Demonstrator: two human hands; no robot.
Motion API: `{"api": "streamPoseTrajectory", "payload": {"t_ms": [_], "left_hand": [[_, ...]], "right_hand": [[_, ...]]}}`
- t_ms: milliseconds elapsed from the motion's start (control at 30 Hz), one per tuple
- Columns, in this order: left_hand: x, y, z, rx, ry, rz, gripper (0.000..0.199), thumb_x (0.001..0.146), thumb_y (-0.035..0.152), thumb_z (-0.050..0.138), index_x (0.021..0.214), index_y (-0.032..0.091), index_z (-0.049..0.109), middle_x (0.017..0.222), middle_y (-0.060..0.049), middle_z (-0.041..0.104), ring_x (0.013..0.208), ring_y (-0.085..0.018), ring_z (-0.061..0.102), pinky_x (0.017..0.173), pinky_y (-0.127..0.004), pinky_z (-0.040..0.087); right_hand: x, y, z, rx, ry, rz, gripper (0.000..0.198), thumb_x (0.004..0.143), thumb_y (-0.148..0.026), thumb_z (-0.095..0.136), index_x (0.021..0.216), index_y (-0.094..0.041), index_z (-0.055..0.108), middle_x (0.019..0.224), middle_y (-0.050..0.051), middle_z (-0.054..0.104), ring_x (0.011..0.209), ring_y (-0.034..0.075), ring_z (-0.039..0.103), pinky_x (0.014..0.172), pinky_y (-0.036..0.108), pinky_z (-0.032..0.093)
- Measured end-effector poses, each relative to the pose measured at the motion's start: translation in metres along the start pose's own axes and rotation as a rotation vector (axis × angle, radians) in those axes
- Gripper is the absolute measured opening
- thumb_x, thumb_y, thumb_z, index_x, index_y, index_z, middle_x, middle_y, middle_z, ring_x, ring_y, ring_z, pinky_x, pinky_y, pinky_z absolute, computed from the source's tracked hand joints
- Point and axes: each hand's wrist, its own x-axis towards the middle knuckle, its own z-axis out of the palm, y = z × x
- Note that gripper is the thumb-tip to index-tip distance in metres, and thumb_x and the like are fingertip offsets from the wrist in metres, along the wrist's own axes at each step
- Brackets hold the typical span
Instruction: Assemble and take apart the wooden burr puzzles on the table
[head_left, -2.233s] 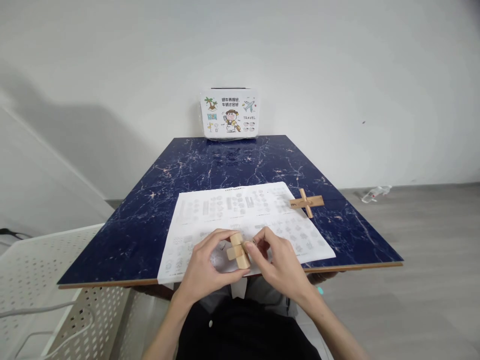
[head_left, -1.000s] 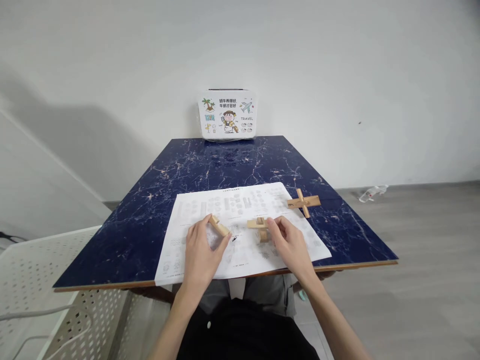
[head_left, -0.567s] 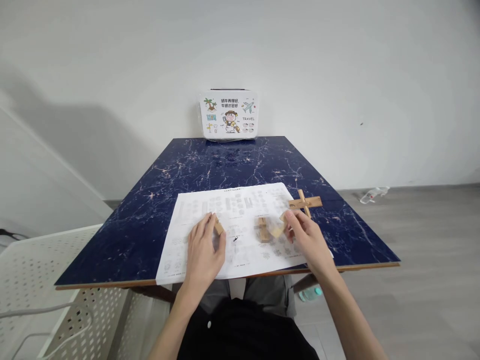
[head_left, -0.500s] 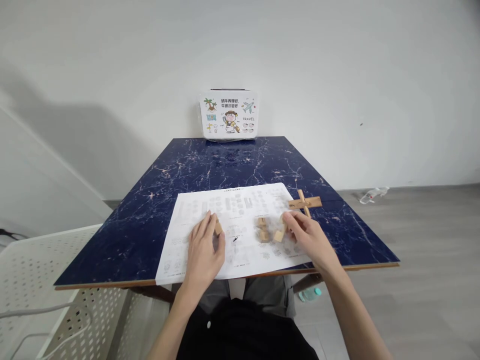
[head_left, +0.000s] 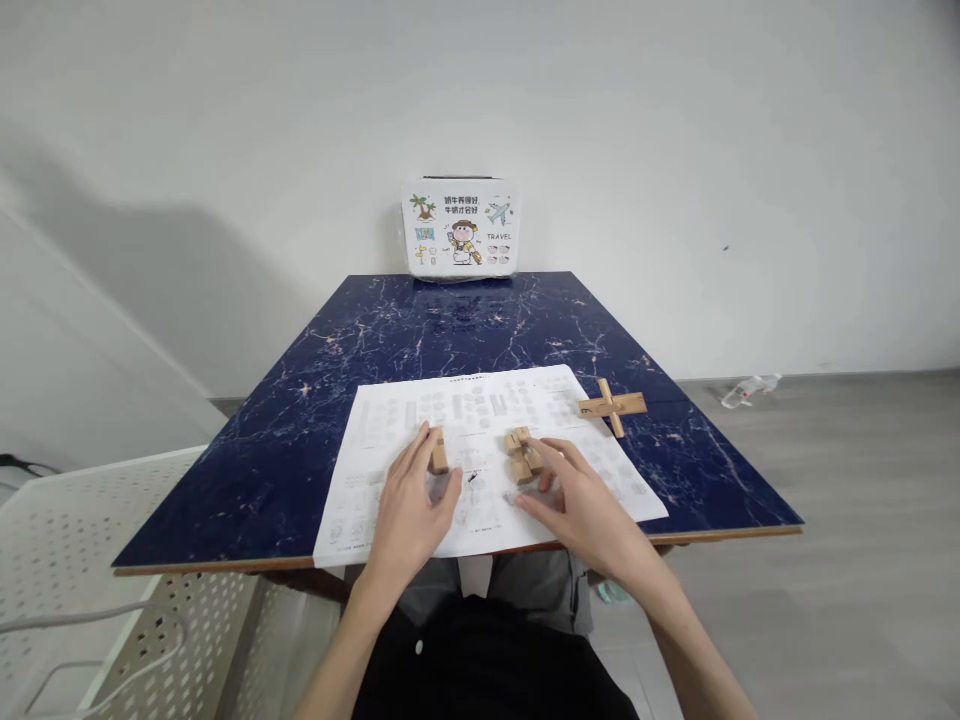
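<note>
A small wooden puzzle block [head_left: 439,459] lies on the printed sheet, right beside the fingertips of my left hand [head_left: 411,500]. That hand rests on the paper with its thumb spread away from the fingers. Further right, several notched wooden blocks [head_left: 520,466] sit close together. My right hand [head_left: 574,500] curves around their right side, thumb and fingers apart; its fingertips hide part of the group, and I cannot tell whether they press on a block. The instruction sheet [head_left: 480,520] carries faint diagrams and lies under both hands.
Two crossed wooden pieces [head_left: 613,405] lie at the sheet's right edge on the blue marbled table [head_left: 465,335]. A white printed case [head_left: 460,228] stands against the wall. A perforated white unit [head_left: 82,520] is at left. A clear plastic bottle [head_left: 750,391] lies on the floor.
My right hand has moved left with a block, which now sits against the others. Its fingers have spread. My left hand has barely moved.
</note>
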Motion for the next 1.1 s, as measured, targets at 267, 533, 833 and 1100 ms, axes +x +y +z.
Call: {"api": "streamPoseTrajectory", "payload": {"t_ms": [267, 533, 833, 1100], "left_hand": [[0.0, -0.003, 0.003, 0.002, 0.03, 0.029, 0.056, 0.099, 0.04, 0.056, 0.152, 0.022, 0.049, 0.159, -0.01, 0.051, 0.147, -0.031, 0.048, 0.12, -0.051, 0.042], [0.002, -0.004, 0.003, -0.024, 0.097, 0.076, 0.055, 0.097, 0.04, 0.062, 0.148, 0.023, 0.052, 0.16, -0.012, 0.048, 0.149, -0.031, 0.044, 0.121, -0.05, 0.041], [0.004, -0.006, 0.006, 0.215, -0.02, 0.199, 0.049, 0.107, 0.042, 0.045, 0.155, 0.03, 0.047, 0.171, -0.008, 0.031, 0.159, -0.034, 0.024, 0.122, -0.057, 0.035], [0.024, -0.031, -0.005, 0.465, -0.075, 0.153, 0.054, 0.109, 0.038, 0.03, 0.159, 0.023, 0.043, 0.169, -0.007, 0.035, 0.158, -0.037, 0.023, 0.12, -0.06, 0.036]], "right_hand": [[0.03, -0.012, 0.03, 0.006, 0.044, -0.14, 0.043, 0.098, -0.015, 0.053, 0.138, -0.027, 0.062, 0.136, 0.012, 0.06, 0.097, 0.025, 0.071, 0.09, 0.044, 0.061], [0.027, -0.038, 0.039, 0.1, -0.102, -0.311, 0.044, 0.1, -0.009, 0.05, 0.14, -0.025, 0.062, 0.139, 0.009, 0.067, 0.128, 0.026, 0.063, 0.109, 0.042, 0.05], [0.013, -0.02, 0.025, 0.243, 0.004, -0.193, 0.022, 0.103, -0.023, 0.055, 0.117, -0.026, 0.071, 0.115, 0.004, 0.076, 0.103, 0.022, 0.071, 0.091, 0.035, 0.055], [0.014, -0.015, 0.019, 0.326, -0.032, -0.151, 0.019, 0.102, -0.026, 0.056, 0.11, -0.025, 0.073, 0.114, 0.003, 0.076, 0.103, 0.022, 0.07, 0.091, 0.034, 0.053]]}}
